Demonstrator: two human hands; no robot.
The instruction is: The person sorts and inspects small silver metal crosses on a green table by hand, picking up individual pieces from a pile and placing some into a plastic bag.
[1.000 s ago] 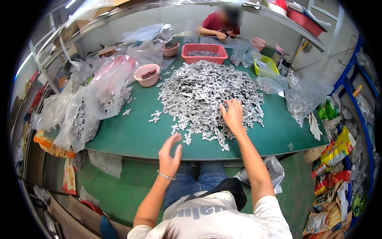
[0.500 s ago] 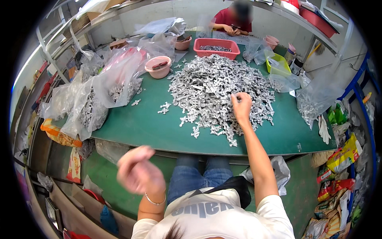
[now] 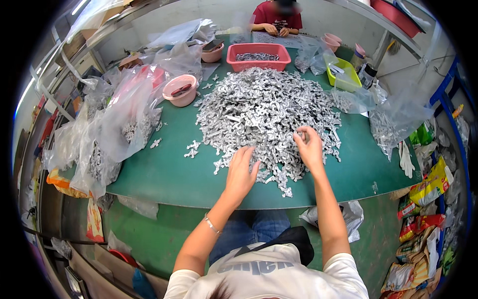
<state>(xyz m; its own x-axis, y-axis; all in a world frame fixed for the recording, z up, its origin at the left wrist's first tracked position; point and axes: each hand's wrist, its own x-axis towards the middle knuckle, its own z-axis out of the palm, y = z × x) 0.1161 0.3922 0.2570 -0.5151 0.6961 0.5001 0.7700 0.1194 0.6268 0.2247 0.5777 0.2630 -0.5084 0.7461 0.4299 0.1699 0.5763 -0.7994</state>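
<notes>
A large heap of small silver-grey metal parts [image 3: 259,107], flat and irregular in shape, lies on the green table [image 3: 164,177]. My left hand [image 3: 241,172] reaches over the heap's near left edge, its fingers stretched out and the thumb apart, with nothing visible in it. At the near right side of the heap is my right hand [image 3: 309,149]. Its fingers are curved with a gap to the thumb, and the tips are at the parts. I see no part lifted in it. Some loose parts [image 3: 192,149] lie left of the heap.
Behind the heap stands a pink basin [image 3: 284,62] of parts; left of it is a round pink tub [image 3: 174,94] with red-handled tools. Filled plastic bags [image 3: 134,119] crowd the left side. A yellow-green tray [image 3: 351,74] and another bag [image 3: 393,124] are at right. A person [image 3: 276,22] works opposite.
My left hand has moved up and forward from beside my lap to the heap's near edge. My right hand has shifted slightly nearer and its fingers have loosened. The view has shifted a little.
</notes>
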